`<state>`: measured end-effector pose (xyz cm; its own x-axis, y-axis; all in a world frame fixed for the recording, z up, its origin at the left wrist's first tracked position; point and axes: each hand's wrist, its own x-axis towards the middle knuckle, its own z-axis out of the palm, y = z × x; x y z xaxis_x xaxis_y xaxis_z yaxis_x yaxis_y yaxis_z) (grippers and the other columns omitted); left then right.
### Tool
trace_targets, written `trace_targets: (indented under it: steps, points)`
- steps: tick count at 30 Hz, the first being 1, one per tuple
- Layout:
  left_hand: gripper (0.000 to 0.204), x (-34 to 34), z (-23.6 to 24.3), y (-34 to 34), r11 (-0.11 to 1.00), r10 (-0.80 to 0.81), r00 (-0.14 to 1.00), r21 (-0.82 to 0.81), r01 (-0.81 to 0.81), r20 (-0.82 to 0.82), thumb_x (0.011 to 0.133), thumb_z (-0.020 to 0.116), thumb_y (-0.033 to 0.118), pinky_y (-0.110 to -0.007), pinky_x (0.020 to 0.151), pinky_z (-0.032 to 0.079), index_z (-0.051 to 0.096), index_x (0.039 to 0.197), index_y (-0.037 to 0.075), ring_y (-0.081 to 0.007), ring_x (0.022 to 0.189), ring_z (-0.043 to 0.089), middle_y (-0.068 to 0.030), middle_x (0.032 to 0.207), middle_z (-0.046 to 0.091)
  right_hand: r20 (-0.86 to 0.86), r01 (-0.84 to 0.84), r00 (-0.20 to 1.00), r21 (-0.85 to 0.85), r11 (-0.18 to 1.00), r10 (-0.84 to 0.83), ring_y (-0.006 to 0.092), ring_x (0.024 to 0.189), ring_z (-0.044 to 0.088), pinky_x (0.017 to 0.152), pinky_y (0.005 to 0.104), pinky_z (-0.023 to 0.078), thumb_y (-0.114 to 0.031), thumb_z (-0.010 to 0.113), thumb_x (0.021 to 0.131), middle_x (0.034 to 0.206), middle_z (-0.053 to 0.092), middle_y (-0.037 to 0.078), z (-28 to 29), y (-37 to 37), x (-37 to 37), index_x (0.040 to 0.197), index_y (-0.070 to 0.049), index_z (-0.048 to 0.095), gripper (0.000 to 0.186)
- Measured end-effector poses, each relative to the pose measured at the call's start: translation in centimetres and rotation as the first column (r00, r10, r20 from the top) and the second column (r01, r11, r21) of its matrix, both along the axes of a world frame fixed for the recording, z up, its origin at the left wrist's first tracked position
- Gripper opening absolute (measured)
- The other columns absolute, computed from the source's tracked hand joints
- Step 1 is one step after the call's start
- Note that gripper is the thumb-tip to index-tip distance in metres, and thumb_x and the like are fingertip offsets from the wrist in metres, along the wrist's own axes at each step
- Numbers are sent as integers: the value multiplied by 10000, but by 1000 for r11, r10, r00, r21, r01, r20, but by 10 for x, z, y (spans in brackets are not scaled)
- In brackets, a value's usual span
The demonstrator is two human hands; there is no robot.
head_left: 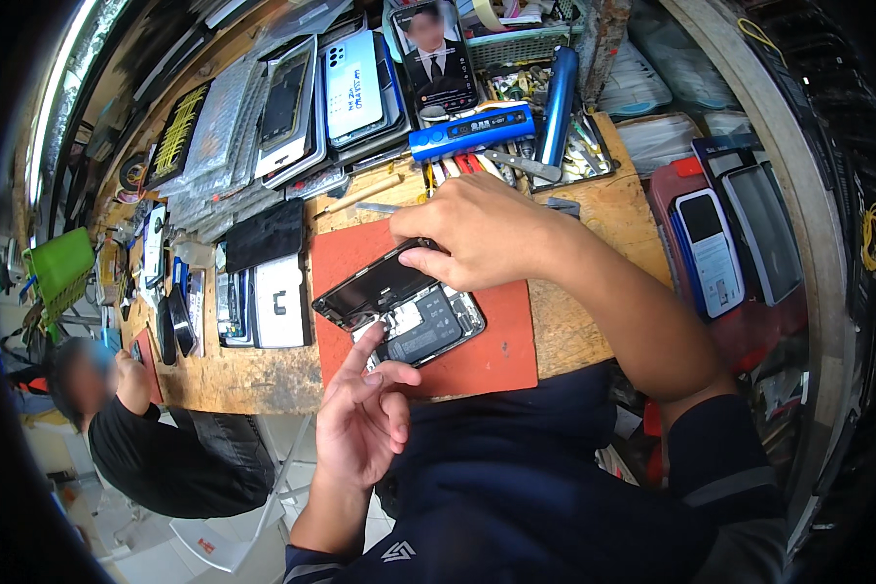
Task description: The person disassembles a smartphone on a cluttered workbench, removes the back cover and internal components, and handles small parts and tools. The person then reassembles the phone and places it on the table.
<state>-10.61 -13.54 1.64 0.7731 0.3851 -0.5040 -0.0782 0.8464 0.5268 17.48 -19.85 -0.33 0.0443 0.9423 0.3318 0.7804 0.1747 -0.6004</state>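
An opened smartphone body (pixel 420 333) lies tilted on a red-brown mat (pixel 501 341), with its dark battery and metal inner parts showing. Its screen panel (pixel 375 287) is raised at a slant along the far side. My right hand (pixel 477 229) pinches the upper right end of that panel, thumb on the inner face and fingers behind. From below, my left hand (pixel 360 414) reaches in with the index fingertip at the phone's left inner end, near the gap under the panel. Its other fingers are loosely bent and apart, holding nothing. Any cable at that fingertip is too small to make out.
Behind the mat lie a blue handheld tool (pixel 472 131), a metal blade (pixel 521 165) and a tray of hand tools (pixel 589 151). Stacked phone parts (pixel 287 107) and a propped phone (pixel 433 58) stand beyond. Another person (pixel 165 448) sits at the left.
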Motion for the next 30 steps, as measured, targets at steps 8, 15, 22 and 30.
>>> trace_targets:
  steps: [8,15,22,30]
  points:
    - [514,-1,-9,3,993,96,995,69,-94,-17,1022,554,83,-302,468,566,410,1507,-11,-229,589,675,-209,1010,694,-30,-7,1000,13,1000,8,411,689,685,638,525,490,-215,756,920,669,669,168,0,1,0,913,-71,699,155]
    - [99,2,-3,8,-149,300,852,861,487,-430,967,729,23,-339,557,500,756,1061,30,-181,566,628,-67,760,661,0,-10,1000,20,1000,10,414,685,675,634,524,482,-219,755,919,664,660,171,-1,0,1,916,-65,694,166]
    - [104,33,-9,10,-612,349,858,601,514,-378,915,786,124,-413,572,505,788,1018,111,-274,626,658,-72,755,619,-2,0,1000,14,1000,0,416,704,681,642,525,485,-235,763,922,674,670,164,-1,1,0,913,-65,689,186]
    - [76,46,-7,15,-682,378,796,439,584,-472,906,784,150,-419,602,516,772,974,117,-294,680,680,-68,777,632,26,2,1000,17,1000,-2,420,698,680,635,526,485,-245,765,922,662,662,168,-1,0,-1,920,-67,688,194]
